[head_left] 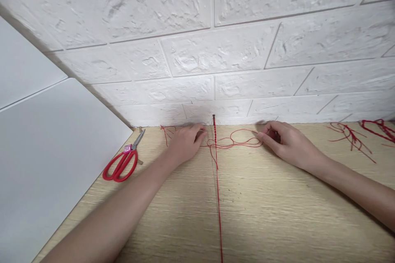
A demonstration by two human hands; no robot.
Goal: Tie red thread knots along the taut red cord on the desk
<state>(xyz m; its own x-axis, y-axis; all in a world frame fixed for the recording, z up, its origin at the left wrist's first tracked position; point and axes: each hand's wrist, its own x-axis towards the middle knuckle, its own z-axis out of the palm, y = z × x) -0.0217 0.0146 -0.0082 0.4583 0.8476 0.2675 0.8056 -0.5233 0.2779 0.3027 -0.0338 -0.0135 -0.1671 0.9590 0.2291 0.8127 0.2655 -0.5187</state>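
A red cord (pixel 219 201) runs taut from a small nail (pixel 213 116) at the wall's foot down past the bottom of the view; its top part is knotted into a short braid (pixel 215 129). Thin red thread (pixel 243 144) lies in loose loops across it. To the left of the cord, my left hand (pixel 185 144) rests low over the table, fingers curled together at the thread. On the other side my right hand (pixel 285 144) pinches the thread's loops between thumb and fingertips. The thread inside both hands is mostly hidden.
Red-handled scissors (pixel 121 164) lie at the left, blades toward the wall. Loose red thread ends (pixel 166 131) show beyond my left hand. More red cord pieces (pixel 352 137) lie at the far right. A white brick-patterned wall (pixel 222 57) and a white panel (pixel 61 152) bound the wooden table (pixel 262 213).
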